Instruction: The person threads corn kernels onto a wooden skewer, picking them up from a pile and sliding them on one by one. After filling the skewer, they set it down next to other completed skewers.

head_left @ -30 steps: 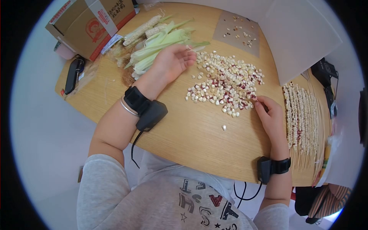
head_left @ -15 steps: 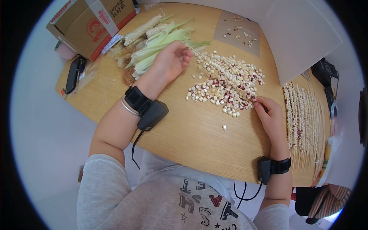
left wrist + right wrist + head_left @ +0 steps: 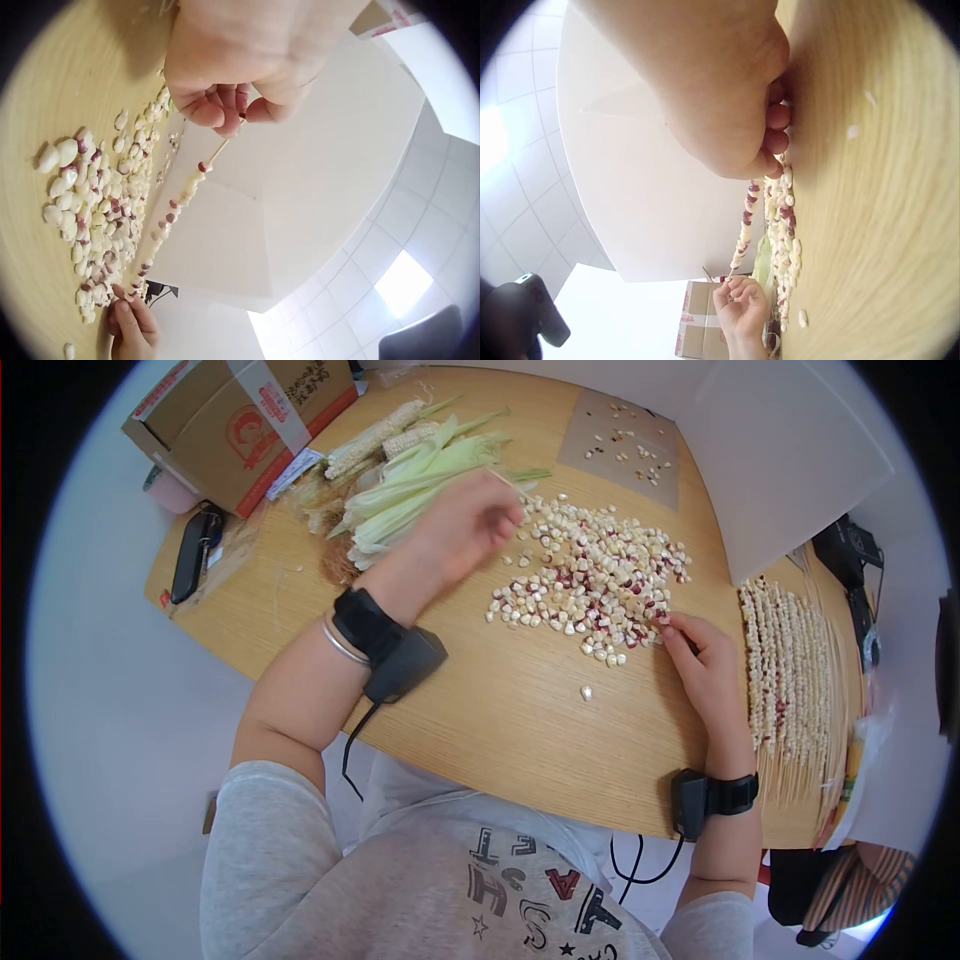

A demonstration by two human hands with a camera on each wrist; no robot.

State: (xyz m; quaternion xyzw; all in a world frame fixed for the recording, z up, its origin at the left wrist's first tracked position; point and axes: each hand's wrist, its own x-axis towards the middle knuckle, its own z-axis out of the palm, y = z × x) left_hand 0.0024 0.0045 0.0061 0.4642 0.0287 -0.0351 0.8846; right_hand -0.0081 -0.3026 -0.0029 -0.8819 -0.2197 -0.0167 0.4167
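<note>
A thin stick strung with white and dark red corn kernels point(image 3: 171, 217) point(image 3: 745, 218) stretches between the two hands. At its bare end, the left hand point(image 3: 462, 532) point(image 3: 247, 46) point(image 3: 742, 313) has its fingers curled around the tip, with a dark red kernel between thumb and fingers in the left wrist view. The right hand point(image 3: 712, 665) point(image 3: 135, 331) point(image 3: 705, 82) pinches the other end, low beside the right edge of the loose kernel pile point(image 3: 600, 565) point(image 3: 97, 217). From the head view, the stick is hard to tell from the pile behind it.
Corn husks point(image 3: 410, 495) and cobs point(image 3: 372, 440) lie at the back left, near a cardboard box point(image 3: 235, 430) and a black phone-like object point(image 3: 190, 555). Rows of strung kernels point(image 3: 785, 660) lie at the right. A grey sheet point(image 3: 600, 465) with scattered kernels is at the back.
The left hand has shifted slightly right, toward the pile, and turned so its fingers curl downward; it looks blurred. The right hand has stayed in place.
</note>
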